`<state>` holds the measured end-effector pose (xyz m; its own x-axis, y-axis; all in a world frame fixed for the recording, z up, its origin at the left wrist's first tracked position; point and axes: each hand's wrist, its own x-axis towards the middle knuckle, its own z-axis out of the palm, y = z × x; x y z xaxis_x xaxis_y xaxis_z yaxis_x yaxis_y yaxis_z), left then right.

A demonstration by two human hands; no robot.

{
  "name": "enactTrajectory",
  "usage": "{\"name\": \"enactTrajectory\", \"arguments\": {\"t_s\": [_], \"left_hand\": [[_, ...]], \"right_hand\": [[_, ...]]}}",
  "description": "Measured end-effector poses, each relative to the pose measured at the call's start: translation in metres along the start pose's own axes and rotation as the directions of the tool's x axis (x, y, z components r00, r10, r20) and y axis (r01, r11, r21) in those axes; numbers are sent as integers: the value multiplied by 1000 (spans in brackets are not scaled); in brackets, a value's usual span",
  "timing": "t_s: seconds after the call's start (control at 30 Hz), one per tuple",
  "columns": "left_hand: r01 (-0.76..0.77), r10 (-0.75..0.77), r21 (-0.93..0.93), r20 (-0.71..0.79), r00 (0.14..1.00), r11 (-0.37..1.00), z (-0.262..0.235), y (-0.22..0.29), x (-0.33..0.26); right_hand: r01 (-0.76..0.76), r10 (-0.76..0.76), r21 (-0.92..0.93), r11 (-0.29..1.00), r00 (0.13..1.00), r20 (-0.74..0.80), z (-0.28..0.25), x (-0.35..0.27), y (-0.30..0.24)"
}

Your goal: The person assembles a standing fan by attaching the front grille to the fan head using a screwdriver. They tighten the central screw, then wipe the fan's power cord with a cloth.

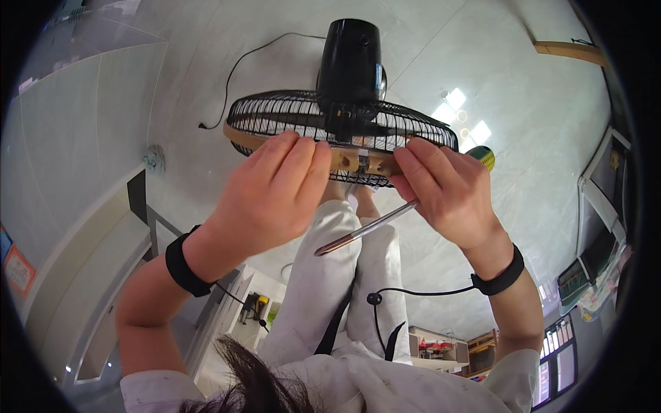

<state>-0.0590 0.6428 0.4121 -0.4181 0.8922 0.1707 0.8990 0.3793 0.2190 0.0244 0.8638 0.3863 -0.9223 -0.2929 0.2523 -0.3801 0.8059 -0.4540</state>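
An electric fan with a black motor housing [350, 62] stands in front of me, its black wire guard [275, 110] level with my hands. Around the guard runs a gold-tan rim band [342, 162], and a small clip [363, 160] sits at its near side. My left hand [272, 189] is closed, fingertips pinching the band left of the clip. To the clip's right, the fingers of my right hand [451, 193] press on the band. That hand also grips a screwdriver [372, 227]; its shaft points down-left, its green-and-yellow handle emerging behind the hand.
A black power cord [231, 72] curves over the pale floor to a plug [202, 126]. Both wrists wear black bands [184, 265] with thin cords. Lower left, an open drawer [237, 296] holds a yellow-and-black tool. Shelving with red items [435, 347] stands lower right, furniture [599, 206] farther right.
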Motion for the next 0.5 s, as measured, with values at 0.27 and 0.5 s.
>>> {"name": "enactTrajectory", "arguments": {"t_s": [0.27,0.5], "left_hand": [[-125,118,162,47,992,979,7,-5,26],[-213,201,177,86,976,961,14,-3,26]], "right_hand": [[-48,47,-193,980,999,-9,6,14,-18],[3,5,-289,957,1000,26,6,13,-17]]}}
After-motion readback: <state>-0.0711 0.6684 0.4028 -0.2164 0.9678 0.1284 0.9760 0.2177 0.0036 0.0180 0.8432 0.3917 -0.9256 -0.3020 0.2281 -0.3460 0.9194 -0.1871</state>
